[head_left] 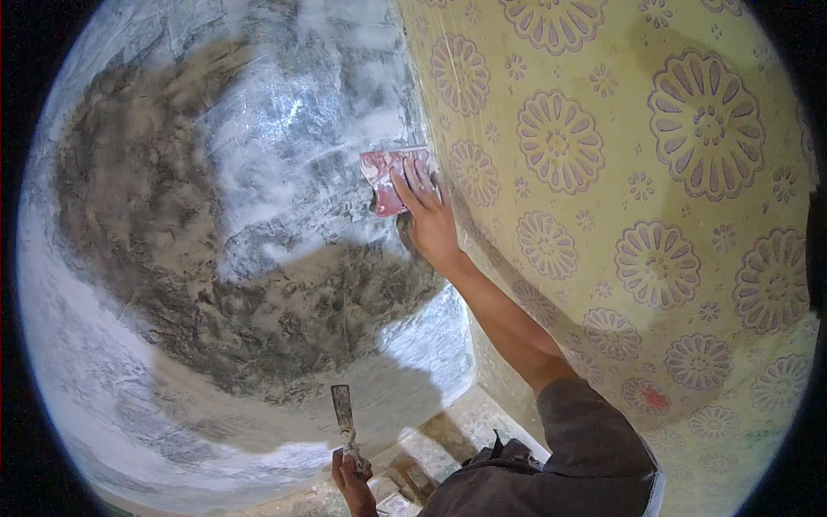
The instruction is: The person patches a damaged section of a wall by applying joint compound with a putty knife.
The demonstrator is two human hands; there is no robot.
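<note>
My right hand point(432, 222) is raised to the wall and presses a flat red putty spreader point(386, 179) against it, close to the inside corner. White smears cover the spreader, and my fingers lie over its right part; the thumb side is partly hidden. Low in the view, my left hand point(351, 474) is wrapped round the handle of a putty knife point(342, 405). Its narrow, dirty blade points up, apart from the wall as far as I can see. The wall point(276, 189) carries patchy white and grey plaster, wet and shiny around the upper middle.
To the right, a yellowish wall point(594, 207) with raised purple flower patterns meets the plastered one at a corner. A dark, rough grey patch point(138, 172) curves round the left and bottom of the whiter area. Blurry items point(405, 482) lie on the floor below.
</note>
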